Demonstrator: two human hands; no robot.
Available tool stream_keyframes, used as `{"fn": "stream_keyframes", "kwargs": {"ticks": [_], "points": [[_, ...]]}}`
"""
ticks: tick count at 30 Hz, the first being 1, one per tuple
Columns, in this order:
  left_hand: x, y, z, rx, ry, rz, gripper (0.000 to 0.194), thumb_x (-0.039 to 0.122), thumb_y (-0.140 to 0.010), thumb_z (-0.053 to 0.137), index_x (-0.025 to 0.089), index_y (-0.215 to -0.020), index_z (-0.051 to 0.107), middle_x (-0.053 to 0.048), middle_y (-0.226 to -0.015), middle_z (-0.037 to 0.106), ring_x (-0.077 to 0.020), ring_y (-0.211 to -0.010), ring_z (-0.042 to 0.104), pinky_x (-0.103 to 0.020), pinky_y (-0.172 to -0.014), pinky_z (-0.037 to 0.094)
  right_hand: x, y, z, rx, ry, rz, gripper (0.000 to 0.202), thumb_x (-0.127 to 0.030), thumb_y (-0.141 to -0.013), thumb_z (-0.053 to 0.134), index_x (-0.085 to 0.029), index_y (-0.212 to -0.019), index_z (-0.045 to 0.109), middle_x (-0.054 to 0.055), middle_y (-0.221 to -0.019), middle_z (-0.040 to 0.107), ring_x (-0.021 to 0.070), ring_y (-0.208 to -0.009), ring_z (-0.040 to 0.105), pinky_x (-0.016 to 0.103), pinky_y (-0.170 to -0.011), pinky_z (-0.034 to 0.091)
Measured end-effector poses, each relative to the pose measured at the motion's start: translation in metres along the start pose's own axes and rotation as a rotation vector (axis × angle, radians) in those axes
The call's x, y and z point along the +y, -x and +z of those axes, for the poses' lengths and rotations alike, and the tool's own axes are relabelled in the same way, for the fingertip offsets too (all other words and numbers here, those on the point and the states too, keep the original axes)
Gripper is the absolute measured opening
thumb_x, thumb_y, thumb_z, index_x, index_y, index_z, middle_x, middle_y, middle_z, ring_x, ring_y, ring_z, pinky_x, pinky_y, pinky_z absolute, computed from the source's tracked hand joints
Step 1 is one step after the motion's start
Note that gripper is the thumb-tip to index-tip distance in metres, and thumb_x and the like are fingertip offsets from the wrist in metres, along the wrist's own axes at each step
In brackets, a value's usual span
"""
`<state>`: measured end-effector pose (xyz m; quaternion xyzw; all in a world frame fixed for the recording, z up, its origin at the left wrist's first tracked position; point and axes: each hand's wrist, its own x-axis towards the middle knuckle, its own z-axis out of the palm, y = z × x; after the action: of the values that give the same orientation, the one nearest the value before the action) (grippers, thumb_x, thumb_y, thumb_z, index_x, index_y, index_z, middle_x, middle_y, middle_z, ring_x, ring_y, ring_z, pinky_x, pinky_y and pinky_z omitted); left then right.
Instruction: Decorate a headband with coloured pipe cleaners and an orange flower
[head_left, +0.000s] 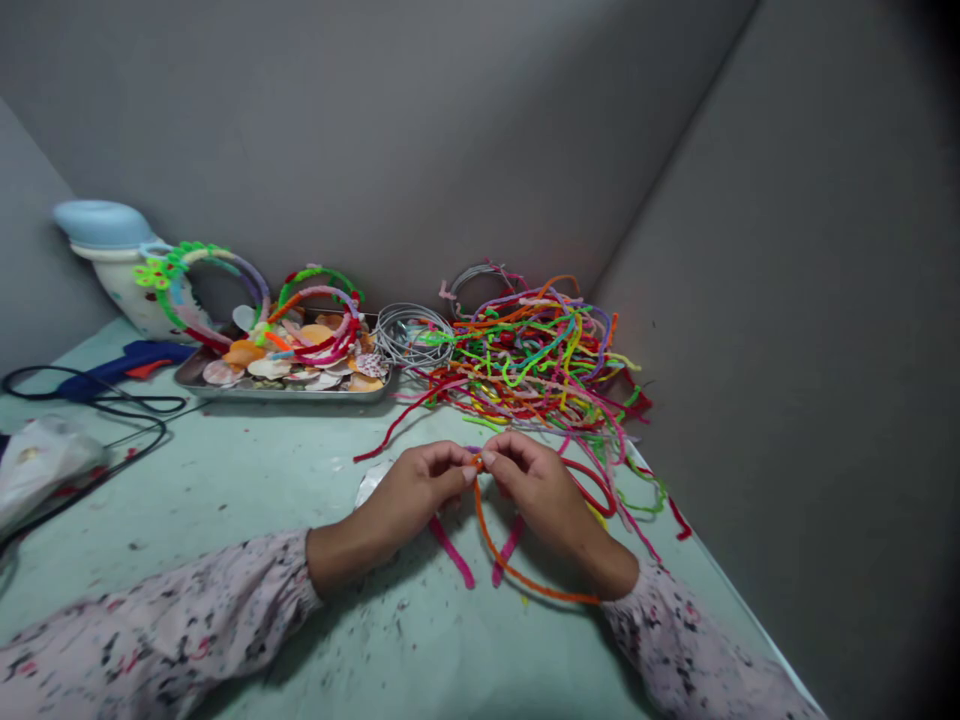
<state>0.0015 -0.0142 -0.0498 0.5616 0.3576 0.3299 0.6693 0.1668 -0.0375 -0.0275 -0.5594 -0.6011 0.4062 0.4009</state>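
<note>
My left hand (416,492) and my right hand (538,490) meet over the middle of the table, thumbs and forefingers pinched close together. Between them is the upper end of an orange pipe cleaner (491,545), whose long tail curves down and right, passing toward my right wrist. Two ends of a pink pipe cleaner (454,555) hang below my hands, one under each. A bit of purple shows just above the fingertips. How these pieces join is hidden by my fingers.
Behind my hands lies a tangled heap of coloured pipe cleaners (540,360), beside coiled wire (412,335). A metal tray (300,393) holds shells and wrapped hoops. At left are a blue glue gun (120,368), its black cord (161,430) and a plastic bag (49,460). Walls close in behind and right.
</note>
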Motion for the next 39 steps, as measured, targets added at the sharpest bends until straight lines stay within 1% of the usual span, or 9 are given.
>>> {"fn": "stream_keyframes", "kwargs": {"ticks": [6,11,15,20,24,27,31,35,39], "points": [[0.001,-0.001,0.001,-0.005,0.068,-0.054,0.01,0.023,-0.077,0.061,0.014,-0.083,0.06,0.001,-0.065,0.05,-0.009,-0.056,0.041,-0.025,-0.054,0.029,0.002,0.002,0.0,-0.008,-0.024,0.023,0.014,-0.03,-0.084,0.053,-0.018,-0.077,0.058,-0.005,-0.058,0.048,0.0111,-0.054,0.041,0.024,-0.055,0.034],[-0.002,-0.001,0.0,-0.03,0.084,-0.081,0.008,0.022,-0.076,0.061,0.014,-0.078,0.06,0.002,-0.063,0.049,-0.009,-0.056,0.04,-0.025,-0.055,0.027,0.003,0.002,0.0,-0.048,-0.032,0.043,0.014,-0.031,-0.083,0.054,-0.019,-0.079,0.058,-0.005,-0.058,0.048,0.0106,-0.052,0.04,0.024,-0.051,0.032],[-0.003,0.0,-0.001,-0.05,0.083,-0.098,0.009,0.024,-0.076,0.061,0.015,-0.075,0.059,0.002,-0.061,0.047,-0.0094,-0.054,0.038,-0.025,-0.053,0.025,0.006,0.001,-0.001,-0.108,-0.033,0.061,0.016,-0.033,-0.085,0.052,-0.018,-0.082,0.057,-0.005,-0.058,0.047,0.01,-0.051,0.041,0.022,-0.048,0.031],[-0.003,-0.001,-0.001,-0.074,0.091,-0.103,0.009,0.023,-0.078,0.059,0.015,-0.075,0.059,0.002,-0.061,0.046,-0.009,-0.055,0.037,-0.025,-0.053,0.024,0.008,-0.001,-0.002,-0.161,-0.086,0.031,0.012,-0.029,-0.084,0.054,-0.017,-0.085,0.058,-0.004,-0.064,0.052,0.0094,-0.054,0.045,0.022,-0.051,0.034],[-0.003,-0.001,-0.002,-0.08,0.139,-0.122,0.01,0.023,-0.078,0.06,0.013,-0.077,0.061,0.001,-0.064,0.048,-0.0087,-0.055,0.038,-0.024,-0.053,0.025,0.007,-0.001,-0.003,-0.15,-0.08,0.038,0.012,-0.029,-0.084,0.055,-0.017,-0.084,0.058,-0.004,-0.062,0.052,0.0093,-0.053,0.044,0.023,-0.052,0.034],[-0.004,-0.001,-0.003,-0.08,0.157,-0.167,0.01,0.023,-0.077,0.061,0.013,-0.077,0.062,0.001,-0.064,0.048,-0.0082,-0.054,0.037,-0.024,-0.051,0.023,0.008,-0.001,-0.002,-0.122,-0.061,0.055,0.013,-0.03,-0.083,0.055,-0.017,-0.083,0.059,-0.005,-0.06,0.051,0.0096,-0.052,0.044,0.023,-0.051,0.034],[-0.003,-0.002,-0.005,-0.106,0.168,-0.2,0.007,0.02,-0.075,0.06,0.013,-0.074,0.061,0.002,-0.062,0.047,-0.008,-0.052,0.036,-0.024,-0.049,0.021,0.01,0.0,0.0,-0.118,-0.07,0.035,0.013,-0.03,-0.083,0.056,-0.017,-0.082,0.059,-0.004,-0.063,0.052,0.01,-0.055,0.045,0.023,-0.052,0.035],[0.002,-0.002,-0.004,-0.133,0.259,-0.218,0.005,0.017,-0.073,0.06,0.013,-0.07,0.06,0.002,-0.062,0.047,-0.0076,-0.051,0.037,-0.023,-0.049,0.024,0.011,-0.001,-0.002,-0.186,-0.143,0.037,0.014,-0.032,-0.084,0.057,-0.018,-0.085,0.057,-0.004,-0.064,0.052,0.0097,-0.055,0.046,0.023,-0.052,0.035],[0.005,-0.002,-0.005,-0.164,0.368,-0.262,0.006,0.016,-0.071,0.065,0.011,-0.069,0.062,0.001,-0.062,0.049,-0.0066,-0.051,0.037,-0.021,-0.05,0.026,0.016,-0.003,-0.006,-0.261,-0.256,0.062,0.017,-0.035,-0.084,0.059,-0.018,-0.086,0.057,-0.004,-0.065,0.051,0.0082,-0.053,0.043,0.021,-0.05,0.033]]}}
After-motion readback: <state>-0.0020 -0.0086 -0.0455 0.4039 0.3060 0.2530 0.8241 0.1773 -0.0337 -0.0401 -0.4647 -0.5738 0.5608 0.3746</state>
